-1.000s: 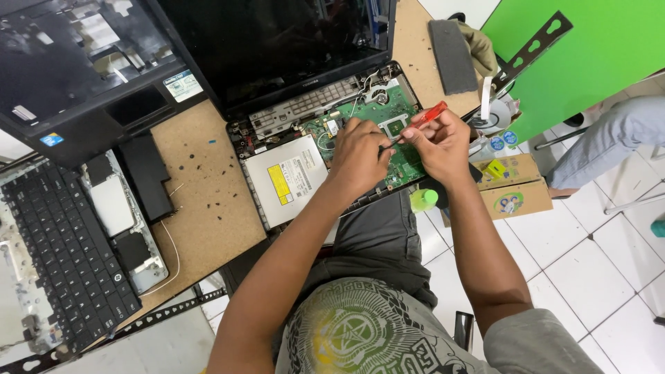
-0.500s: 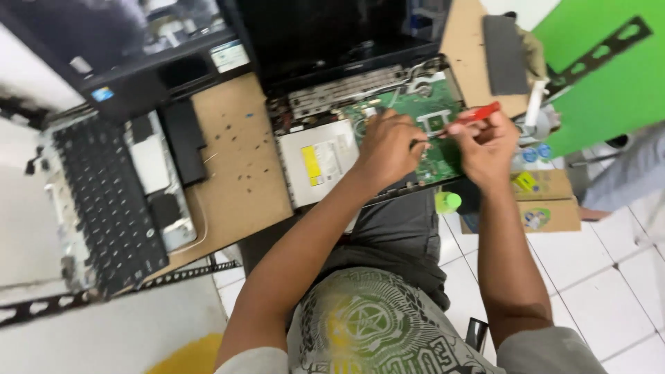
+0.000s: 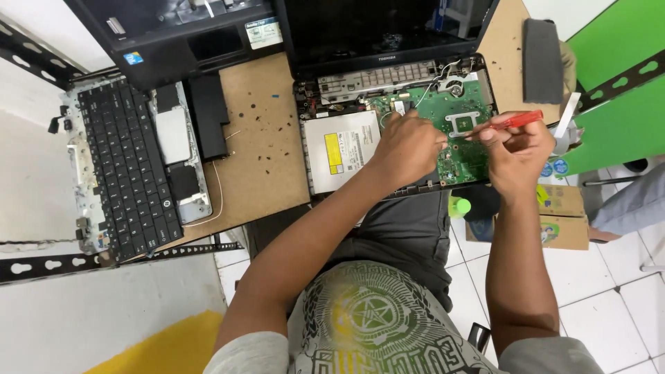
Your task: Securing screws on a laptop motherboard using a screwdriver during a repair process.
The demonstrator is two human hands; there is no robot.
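Note:
An opened laptop base lies on my lap with its green circuit board point(image 3: 463, 116) exposed and a silver optical drive point(image 3: 341, 149) at its left. My left hand point(image 3: 409, 147) rests closed on the board near the drive, fingers pressed down; whether it holds anything is hidden. My right hand point(image 3: 516, 152) grips a red-handled screwdriver point(image 3: 511, 122), its tip pointing left at the board beside a square metal bracket point(image 3: 463, 123). The laptop's dark screen point(image 3: 388, 28) stands behind.
A detached black keyboard point(image 3: 128, 170) and palmrest lie at the left on a brown board point(image 3: 267, 149) scattered with small screws. A black battery point(image 3: 206, 116) sits beside it. Another dark laptop shell point(image 3: 173, 31) is behind. Cardboard boxes point(image 3: 562, 215) and a green panel point(image 3: 623, 90) stand at the right.
The view has shifted, so the laptop sits more to the right and upper part of the picture. Both hands stay on the circuit board with the screwdriver in the right one.

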